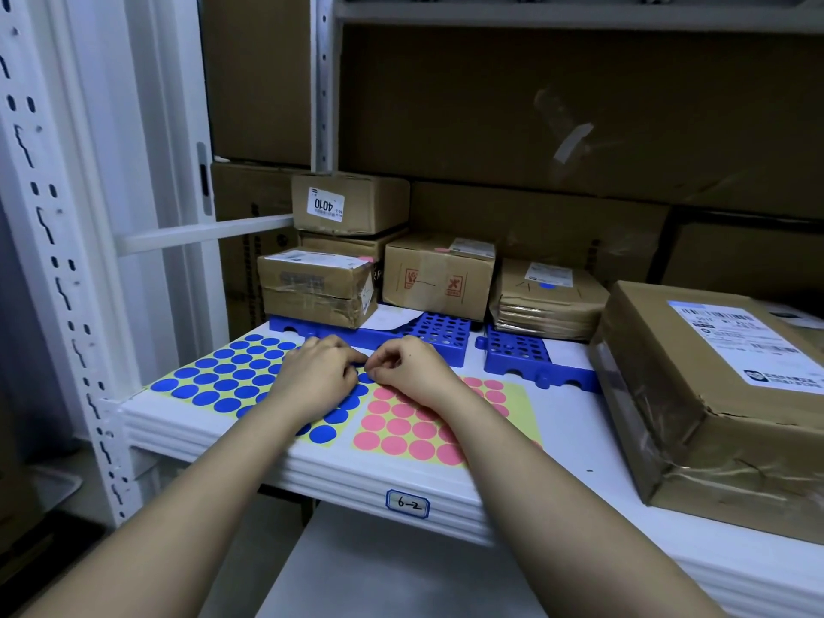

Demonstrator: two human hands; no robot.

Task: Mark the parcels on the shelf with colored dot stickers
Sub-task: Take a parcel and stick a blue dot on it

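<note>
A sheet of blue dot stickers [227, 376] lies flat on the white shelf [562, 443], with a sheet of pink dot stickers [401, 428] to its right. My left hand [319, 374] rests on the blue sheet's right edge. My right hand [412, 370] meets it fingertip to fingertip, pinching at a blue dot on that edge; whether the dot is lifted I cannot tell. Behind the sheets stand several brown parcels: a taped one [314, 289], one with a pink dot [439, 272], one with a blue dot [546, 298], and a big one [713, 394] at the right.
Blue perforated plastic pallets [446, 334] carry the rear parcels. A parcel labelled 4010 [350, 202] is stacked at the back. Large cartons [535, 104] fill the wall behind. A white perforated upright [67, 283] stands at the left. The shelf's front edge bears a tag "6-2" [408, 504].
</note>
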